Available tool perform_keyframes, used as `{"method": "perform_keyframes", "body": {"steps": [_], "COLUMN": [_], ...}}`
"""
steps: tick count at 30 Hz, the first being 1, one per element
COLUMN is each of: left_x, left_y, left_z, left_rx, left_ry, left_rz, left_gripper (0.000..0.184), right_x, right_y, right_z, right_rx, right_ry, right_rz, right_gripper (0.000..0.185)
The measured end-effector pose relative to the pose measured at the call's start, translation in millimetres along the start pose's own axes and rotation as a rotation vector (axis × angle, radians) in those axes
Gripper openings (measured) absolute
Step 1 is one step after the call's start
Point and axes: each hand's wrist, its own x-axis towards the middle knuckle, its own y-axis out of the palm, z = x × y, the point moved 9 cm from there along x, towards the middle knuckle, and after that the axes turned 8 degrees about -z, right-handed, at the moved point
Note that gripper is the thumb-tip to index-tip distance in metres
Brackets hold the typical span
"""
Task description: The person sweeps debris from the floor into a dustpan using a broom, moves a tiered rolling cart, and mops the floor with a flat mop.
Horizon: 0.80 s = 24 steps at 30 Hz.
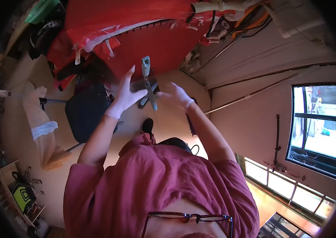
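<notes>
Both of my hands wear thin white gloves and are raised in front of me. My left hand (pixel 126 95) has its fingers stretched upward and its thumb out to the right, with nothing in the palm. Opposite it, my right hand (pixel 176 96) is held with fingers apart and pointing left. Between the hands, farther off, is an object with a pale teal upright handle (pixel 145 66) and crossed pale blue pieces (pixel 151 97) at its lower end; I cannot make out its kind. Whether either hand touches it is unclear. Beyond it hangs a large red sheet-like surface (pixel 160 47) with a ragged whitish edge.
A black chair (pixel 86 113) stands at left, near a beige cloth (pixel 37 107) with a light blue band. A long pole (pixel 251 94) leans along the right wall, near a window (pixel 320 123). A black and lime-green bag (pixel 23 196) lies lower left. Cables (pixel 251 23) run upper right.
</notes>
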Motion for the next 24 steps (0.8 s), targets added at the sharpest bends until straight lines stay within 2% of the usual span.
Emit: {"method": "perform_keyframes", "body": {"steps": [2,3,4,5,6,7,9,10,11,13,14,15,17,18,20,21,23,24], "left_x": [3,43,45,45,38,34,23,12,-1,-31,-48,-62,-81,-89,-107,-119,-147,-158], "left_y": [14,3,18,32,45,50,61,66,79,101,113,121,117,115,110,112,111,110], "left_z": [-45,-68,-58,-50,-43,-38,-33,-43,-31,-34,-26,-19,-61,-64,-68,-89,-147,-170], "left_rx": [0.061,0.105,0.035,-0.035,-0.112,-0.069,0.026,-0.111,-0.129,-0.511,-0.71,-0.637,-0.307,-0.219,-0.045,-0.05,-0.062,-0.116], "left_ry": [0.065,0.227,0.197,0.168,0.076,0.012,-0.103,-0.074,0.062,0.007,-0.178,-0.202,0.008,0.04,0.105,0.232,0.485,0.499], "left_rz": [0.0,-0.055,0.036,0.127,0.146,0.17,0.231,0.182,0.17,0.304,0.362,0.383,0.361,0.361,0.358,0.385,0.455,0.453], "left_gripper": [0.095,0.074,0.06,0.046,0.022,0.019,0.013,0.016,0.013,0.013,0.015,0.016,0.019,0.02,0.024,0.024,0.026,0.024], "right_x": [-14,20,49,54,53,54,44,32,21,-4,-16,-28,-53,-65,-79,-87,-136,-166], "right_y": [9,20,30,35,39,39,42,47,49,52,50,51,61,67,75,78,57,35], "right_z": [-6,4,23,22,26,30,28,22,15,7,4,-1,-16,-27,-59,-75,-33,-15], "right_rx": [-0.194,-0.323,-0.445,-0.467,-0.492,-0.52,-0.589,-0.633,-0.606,-0.552,-0.329,-0.101,0.359,0.588,0.074,-0.171,-0.517,-0.418], "right_ry": [0.221,0.017,-0.196,-0.199,-0.194,-0.199,-0.234,-0.256,-0.235,-0.191,-0.127,-0.068,0.042,0.093,-0.059,-0.138,-0.08,0.017], "right_rz": [-0.22,-0.146,-0.097,-0.131,-0.161,-0.198,-0.221,-0.204,-0.166,-0.093,-0.147,-0.2,-0.292,-0.33,-0.295,-0.302,-0.315,-0.415], "right_gripper": [0.08,0.06,0.042,0.04,0.038,0.036,0.033,0.031,0.028,0.027,0.028,0.03,0.034,0.036,0.033,0.032,0.033,0.031]}}
